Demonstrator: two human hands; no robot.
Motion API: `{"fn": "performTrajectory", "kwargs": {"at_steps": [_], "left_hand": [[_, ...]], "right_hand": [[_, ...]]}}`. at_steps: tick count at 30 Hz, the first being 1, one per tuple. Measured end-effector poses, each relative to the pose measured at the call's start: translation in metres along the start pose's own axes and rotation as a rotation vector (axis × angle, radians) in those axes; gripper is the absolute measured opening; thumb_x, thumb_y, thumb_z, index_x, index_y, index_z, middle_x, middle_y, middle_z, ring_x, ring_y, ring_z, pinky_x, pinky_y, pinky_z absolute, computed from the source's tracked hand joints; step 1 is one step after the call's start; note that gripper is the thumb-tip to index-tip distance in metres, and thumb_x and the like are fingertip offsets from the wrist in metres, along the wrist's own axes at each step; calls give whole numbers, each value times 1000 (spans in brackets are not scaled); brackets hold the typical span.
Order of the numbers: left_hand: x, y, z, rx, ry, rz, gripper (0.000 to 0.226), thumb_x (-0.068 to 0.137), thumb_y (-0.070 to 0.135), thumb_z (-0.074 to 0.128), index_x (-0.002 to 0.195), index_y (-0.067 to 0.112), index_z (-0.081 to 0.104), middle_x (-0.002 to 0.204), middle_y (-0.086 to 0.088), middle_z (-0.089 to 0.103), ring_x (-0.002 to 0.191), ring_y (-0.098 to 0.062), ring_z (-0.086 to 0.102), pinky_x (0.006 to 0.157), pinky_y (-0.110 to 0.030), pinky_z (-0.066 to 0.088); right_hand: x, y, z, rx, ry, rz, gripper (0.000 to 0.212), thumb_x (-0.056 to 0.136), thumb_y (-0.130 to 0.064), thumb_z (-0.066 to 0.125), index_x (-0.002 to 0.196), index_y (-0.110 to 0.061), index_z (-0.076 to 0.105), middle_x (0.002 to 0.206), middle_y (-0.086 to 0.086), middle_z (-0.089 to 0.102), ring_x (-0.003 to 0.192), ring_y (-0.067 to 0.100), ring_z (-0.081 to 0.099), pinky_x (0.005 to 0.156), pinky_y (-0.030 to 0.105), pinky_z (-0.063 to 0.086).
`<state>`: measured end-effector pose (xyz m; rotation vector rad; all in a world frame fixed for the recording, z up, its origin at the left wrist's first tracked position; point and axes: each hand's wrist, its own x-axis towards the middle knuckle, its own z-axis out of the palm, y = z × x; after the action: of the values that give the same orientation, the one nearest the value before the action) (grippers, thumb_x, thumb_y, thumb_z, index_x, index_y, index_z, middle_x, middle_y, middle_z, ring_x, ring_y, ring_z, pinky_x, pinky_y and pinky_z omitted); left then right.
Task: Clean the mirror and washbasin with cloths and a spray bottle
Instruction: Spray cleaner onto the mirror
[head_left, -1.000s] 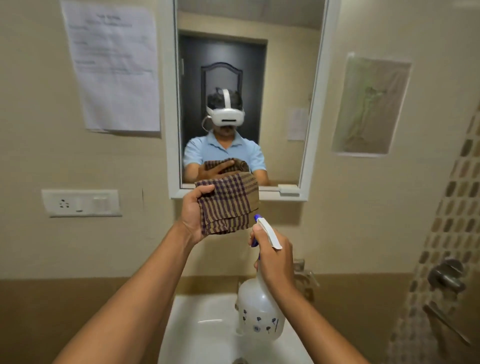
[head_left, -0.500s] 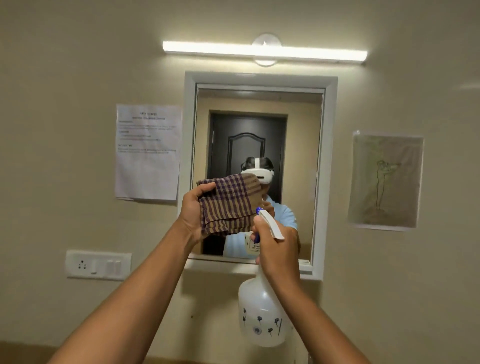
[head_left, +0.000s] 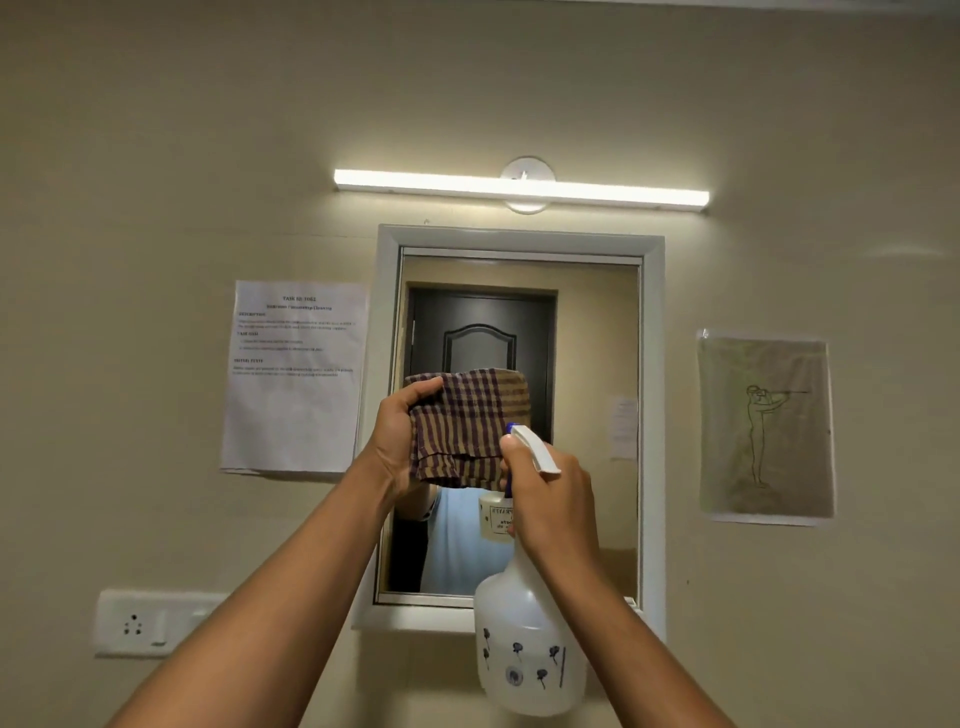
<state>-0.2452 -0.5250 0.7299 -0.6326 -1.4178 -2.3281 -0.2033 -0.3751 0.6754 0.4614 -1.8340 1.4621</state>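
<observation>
Our left hand (head_left: 397, 441) grips the folded checked cloth (head_left: 467, 428), held up before the mirror (head_left: 597, 322); our right hand (head_left: 550, 499) curls round the neck of the spray bottle (head_left: 524, 654), nozzle just beside the cloth's lower right edge

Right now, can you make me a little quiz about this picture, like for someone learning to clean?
1. Which hand grips the checked cloth?
2. True or false: the spray bottle stands on a shelf.
3. What hangs right of the mirror: A a drawing, B a towel, C a clock?

Key:
1. The left hand.
2. False; the right hand holds it up.
3. A, the drawing.
</observation>
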Motion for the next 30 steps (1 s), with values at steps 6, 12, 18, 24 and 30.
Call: {"fn": "performTrajectory", "kwargs": {"at_steps": [6,12,18,24,30], "left_hand": [[2,2,-2,0,-7,-5,24,96,27,47,92,12,65,80,-4,70,79,-24,63,69,-39,49],[0,1,-3,12,-51,-40,26,97,30,45,94,12,65,76,-2,72,77,-23,65,69,-39,50],[-2,-3,-3,24,-69,-78,28,98,29,44,95,11,65,81,-5,71,73,-21,67,66,-36,51],[-2,-7,-8,26,-66,-101,28,97,30,45,95,12,65,78,-5,71,70,-21,67,63,-34,52],[1,-5,-14,32,-24,-40,25,97,27,46,91,12,64,74,-2,69,75,-21,62,67,-35,50]], "right_hand": [[3,-1,-5,-28,24,9,19,97,-43,48,96,-26,56,77,-10,61,71,10,63,58,15,47],[-4,-3,0,-55,35,-18,32,97,-44,48,72,-26,55,68,-6,60,67,13,65,53,19,50],[-9,-11,9,-12,16,-31,28,98,-41,50,84,-20,63,72,-3,61,70,15,64,62,33,60],[-16,-15,16,4,-47,-62,34,98,-40,49,86,-14,67,70,-1,61,61,8,58,49,12,46],[-30,-15,27,46,-157,-19,44,85,-56,48,67,-17,58,68,8,66,66,28,64,64,42,55]]}}
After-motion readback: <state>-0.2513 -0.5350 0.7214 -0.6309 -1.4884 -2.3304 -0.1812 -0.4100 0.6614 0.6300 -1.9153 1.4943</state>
